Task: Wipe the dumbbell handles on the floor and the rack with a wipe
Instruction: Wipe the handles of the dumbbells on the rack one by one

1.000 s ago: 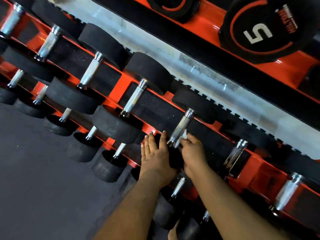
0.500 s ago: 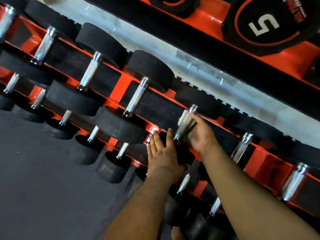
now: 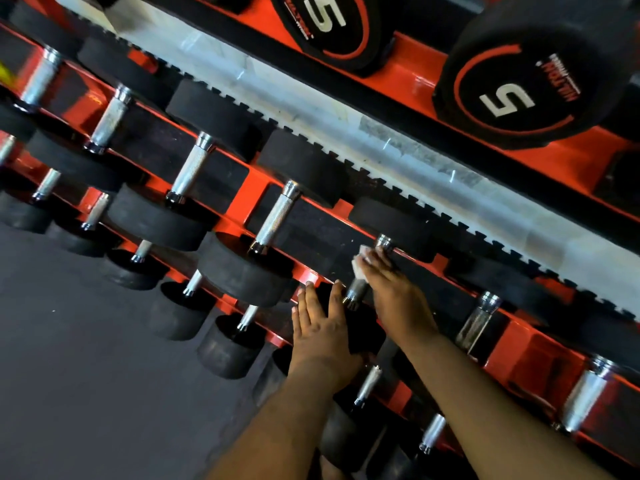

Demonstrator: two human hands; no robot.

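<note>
One chrome dumbbell handle (image 3: 358,289) on the red rack (image 3: 254,192) slants from lower left to upper right. I see my right hand (image 3: 391,289) wrapped over it, pressing a white wipe (image 3: 360,261) to the knurled bar. My left hand (image 3: 322,327) lies flat, fingers straight, on the near black weight head (image 3: 363,327), holding nothing.

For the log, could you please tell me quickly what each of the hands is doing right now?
Left hand: open, fingers straight, resting flat on the black dumbbell head.
Right hand: holding the white wipe around the dumbbell handle.
</note>
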